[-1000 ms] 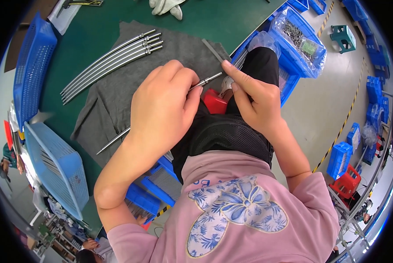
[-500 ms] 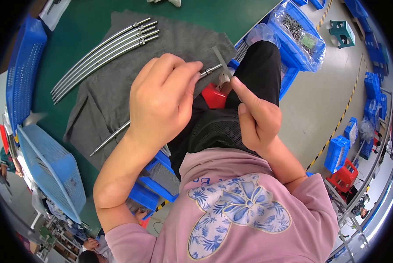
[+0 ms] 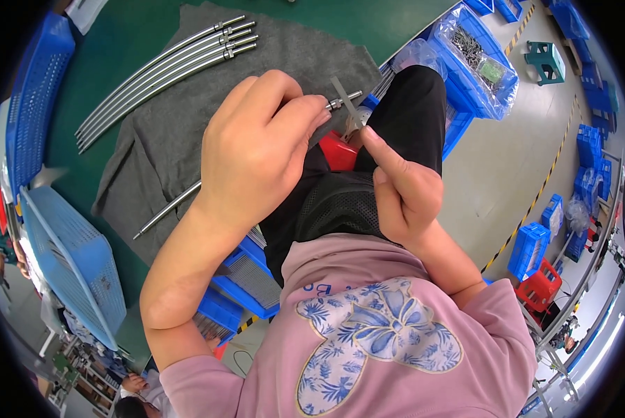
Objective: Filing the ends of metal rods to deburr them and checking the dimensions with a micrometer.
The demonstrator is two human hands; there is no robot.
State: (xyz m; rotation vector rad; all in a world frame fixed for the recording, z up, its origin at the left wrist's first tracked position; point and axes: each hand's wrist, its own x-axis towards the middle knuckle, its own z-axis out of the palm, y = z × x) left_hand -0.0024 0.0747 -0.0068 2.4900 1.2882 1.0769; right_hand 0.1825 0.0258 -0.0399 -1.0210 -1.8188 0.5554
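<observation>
My left hand (image 3: 253,150) is closed around a slim metal rod (image 3: 167,210). The rod's middle is hidden by the hand; its fitted end sticks out past my fingertips, and its other end extends down-left over the cloth. In my closed right hand (image 3: 411,194) is a thin flat grey strip (image 3: 344,97), with the index finger stretched along its near end. The strip crosses the rod's fitted end at an angle; whether they touch is hard to tell. Several similar rods (image 3: 156,82) lie side by side on a dark grey cloth (image 3: 312,61), their fittings toward the far right.
The cloth covers part of a green table (image 3: 358,19). Blue perforated baskets (image 3: 82,258) stand at the left. At the far right, a blue bin (image 3: 497,52) lined with plastic holds small metal parts. A green stool (image 3: 544,63) and a red stool (image 3: 539,287) stand on the floor.
The strip has shifted slightly left across the rod, so more of the rod's tip shows beyond it. My right hand moved a little left with it. Both hands keep their holds.
</observation>
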